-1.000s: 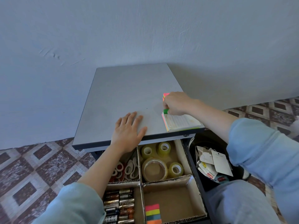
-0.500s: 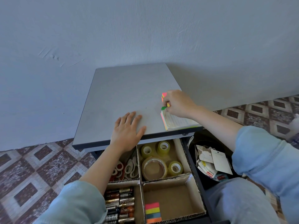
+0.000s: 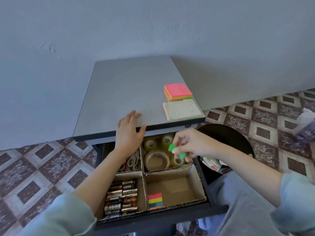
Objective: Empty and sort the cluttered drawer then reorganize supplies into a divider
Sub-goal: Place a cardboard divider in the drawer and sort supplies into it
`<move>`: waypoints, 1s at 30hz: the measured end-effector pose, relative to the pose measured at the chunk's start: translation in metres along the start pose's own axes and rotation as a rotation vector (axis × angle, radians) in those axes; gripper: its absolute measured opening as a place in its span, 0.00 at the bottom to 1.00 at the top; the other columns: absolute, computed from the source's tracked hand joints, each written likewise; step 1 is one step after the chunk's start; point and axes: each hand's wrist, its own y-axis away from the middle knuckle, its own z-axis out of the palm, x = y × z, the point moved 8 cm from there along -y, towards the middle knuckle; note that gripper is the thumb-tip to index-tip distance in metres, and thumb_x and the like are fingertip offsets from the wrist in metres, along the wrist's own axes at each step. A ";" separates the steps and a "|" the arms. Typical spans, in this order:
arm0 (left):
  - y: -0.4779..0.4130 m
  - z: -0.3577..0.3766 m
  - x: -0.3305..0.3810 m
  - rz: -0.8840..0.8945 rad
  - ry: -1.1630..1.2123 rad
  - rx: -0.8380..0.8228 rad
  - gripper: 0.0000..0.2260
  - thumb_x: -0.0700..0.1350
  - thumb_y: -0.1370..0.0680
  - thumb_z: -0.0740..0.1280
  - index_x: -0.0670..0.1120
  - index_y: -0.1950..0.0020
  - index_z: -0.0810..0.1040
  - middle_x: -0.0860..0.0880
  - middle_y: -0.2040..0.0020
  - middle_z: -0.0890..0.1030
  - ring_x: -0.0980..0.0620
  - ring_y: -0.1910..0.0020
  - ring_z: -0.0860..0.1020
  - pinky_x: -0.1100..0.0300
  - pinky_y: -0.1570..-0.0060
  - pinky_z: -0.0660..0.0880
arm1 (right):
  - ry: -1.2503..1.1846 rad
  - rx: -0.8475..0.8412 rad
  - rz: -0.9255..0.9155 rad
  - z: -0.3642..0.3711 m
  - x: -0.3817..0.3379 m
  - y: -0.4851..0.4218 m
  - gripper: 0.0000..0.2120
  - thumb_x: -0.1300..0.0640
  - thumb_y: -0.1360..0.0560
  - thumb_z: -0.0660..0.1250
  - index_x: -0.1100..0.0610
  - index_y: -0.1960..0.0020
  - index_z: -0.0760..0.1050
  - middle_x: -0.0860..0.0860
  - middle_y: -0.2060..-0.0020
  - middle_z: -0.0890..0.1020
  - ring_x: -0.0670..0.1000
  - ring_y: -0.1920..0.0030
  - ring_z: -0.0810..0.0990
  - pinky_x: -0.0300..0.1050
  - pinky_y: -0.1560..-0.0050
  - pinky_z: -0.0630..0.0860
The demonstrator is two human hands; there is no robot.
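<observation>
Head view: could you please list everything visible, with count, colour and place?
Tabletop: one, grey, by wall.
Sticky-note pads: two, neon; tabletop's right edge.
Cardboard divider: one, brown, in open drawer.
Tape rolls: four, clear, back-right compartment.
Scissors: several, white-handled, back-left.
Batteries: many, front-left.
Striped flag pad: one, front-right.
Bin: one, black, floor right.
Green slip: one, above tape compartment.
Left hand: flat on tabletop edge.
Right hand: pinches green slip.

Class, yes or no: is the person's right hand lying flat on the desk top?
No: the right hand pinches a small green piece above the tape rolls in the open drawer.
</observation>
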 end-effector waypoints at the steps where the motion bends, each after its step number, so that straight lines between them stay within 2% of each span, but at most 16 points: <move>1: 0.018 -0.002 0.007 0.049 0.098 0.055 0.17 0.46 0.21 0.61 0.46 0.33 0.70 0.47 0.30 0.68 0.49 0.32 0.66 0.51 0.32 0.62 | 0.010 -0.020 0.017 0.006 0.011 0.004 0.06 0.65 0.26 0.69 0.59 0.60 0.74 0.51 0.69 0.82 0.47 0.77 0.74 0.33 0.78 0.64; 3: 0.058 0.006 0.018 0.165 0.193 0.058 0.15 0.47 0.23 0.60 0.48 0.37 0.72 0.48 0.36 0.73 0.52 0.37 0.71 0.53 0.39 0.70 | -0.005 -0.043 0.056 0.018 0.034 0.008 0.04 0.65 0.28 0.71 0.59 0.61 0.79 0.52 0.69 0.83 0.47 0.76 0.73 0.34 0.76 0.66; 5: 0.090 0.026 0.013 0.195 0.196 -0.026 0.15 0.48 0.24 0.58 0.50 0.39 0.71 0.48 0.38 0.74 0.54 0.39 0.71 0.52 0.41 0.72 | -0.002 -0.045 0.102 0.028 0.055 0.011 0.02 0.65 0.28 0.71 0.61 0.58 0.81 0.52 0.68 0.83 0.45 0.76 0.73 0.32 0.77 0.65; 8: 0.106 0.048 -0.017 0.093 0.145 -0.124 0.17 0.50 0.24 0.58 0.45 0.38 0.73 0.46 0.37 0.73 0.51 0.38 0.71 0.46 0.42 0.74 | 0.041 -0.055 0.184 0.043 0.082 0.009 0.07 0.67 0.26 0.67 0.63 0.50 0.81 0.51 0.65 0.83 0.42 0.76 0.73 0.31 0.76 0.66; 10: 0.102 0.052 -0.031 0.005 0.107 -0.166 0.19 0.50 0.23 0.60 0.43 0.35 0.72 0.45 0.36 0.72 0.48 0.37 0.71 0.45 0.43 0.75 | 0.108 -0.098 0.248 0.058 0.100 0.006 0.10 0.68 0.25 0.65 0.62 0.46 0.79 0.51 0.64 0.83 0.41 0.75 0.74 0.31 0.73 0.67; 14: 0.086 0.066 -0.039 -0.083 -0.027 -0.269 0.23 0.53 0.20 0.58 0.44 0.28 0.62 0.46 0.31 0.67 0.48 0.33 0.66 0.49 0.36 0.67 | 0.290 -0.113 0.296 0.084 0.123 -0.006 0.10 0.68 0.25 0.64 0.61 0.47 0.78 0.52 0.62 0.79 0.42 0.70 0.74 0.30 0.68 0.70; 17: 0.082 0.080 -0.042 -0.081 -0.169 -0.335 0.26 0.57 0.20 0.55 0.49 0.25 0.57 0.47 0.30 0.65 0.48 0.33 0.67 0.51 0.45 0.71 | 0.373 -0.009 0.259 0.088 0.126 -0.020 0.09 0.68 0.27 0.65 0.60 0.49 0.79 0.50 0.64 0.77 0.46 0.66 0.75 0.33 0.67 0.71; 19: 0.082 0.084 -0.045 -0.081 -0.203 -0.356 0.26 0.58 0.20 0.54 0.50 0.25 0.56 0.47 0.30 0.66 0.48 0.34 0.68 0.55 0.53 0.72 | 0.309 0.061 0.268 0.090 0.129 -0.028 0.08 0.68 0.27 0.65 0.59 0.51 0.79 0.51 0.68 0.78 0.46 0.68 0.77 0.35 0.65 0.75; 23: 0.083 0.087 -0.047 -0.070 -0.228 -0.360 0.26 0.59 0.21 0.52 0.50 0.25 0.56 0.47 0.31 0.67 0.48 0.35 0.70 0.57 0.60 0.70 | 0.186 0.136 0.296 0.099 0.133 -0.038 0.08 0.67 0.26 0.66 0.55 0.53 0.78 0.49 0.70 0.79 0.47 0.71 0.79 0.35 0.65 0.77; 25: 0.084 0.089 -0.047 -0.057 -0.243 -0.352 0.28 0.61 0.23 0.49 0.50 0.25 0.57 0.46 0.32 0.68 0.47 0.37 0.71 0.59 0.63 0.68 | 0.178 0.171 0.309 0.099 0.135 -0.041 0.07 0.66 0.27 0.67 0.58 0.52 0.80 0.48 0.68 0.79 0.48 0.68 0.78 0.37 0.64 0.77; 27: 0.083 0.090 -0.048 -0.053 -0.251 -0.346 0.29 0.60 0.25 0.49 0.50 0.26 0.58 0.46 0.33 0.69 0.47 0.38 0.72 0.60 0.65 0.67 | 0.200 0.184 0.302 0.099 0.135 -0.042 0.08 0.66 0.27 0.68 0.60 0.50 0.81 0.51 0.63 0.81 0.48 0.62 0.78 0.40 0.58 0.76; 30: 0.083 0.090 -0.049 -0.061 -0.238 -0.345 0.29 0.60 0.24 0.49 0.50 0.26 0.59 0.46 0.33 0.70 0.47 0.39 0.73 0.60 0.65 0.68 | 0.261 0.200 0.266 0.098 0.132 -0.044 0.10 0.66 0.28 0.68 0.61 0.48 0.82 0.54 0.54 0.84 0.48 0.56 0.79 0.36 0.53 0.73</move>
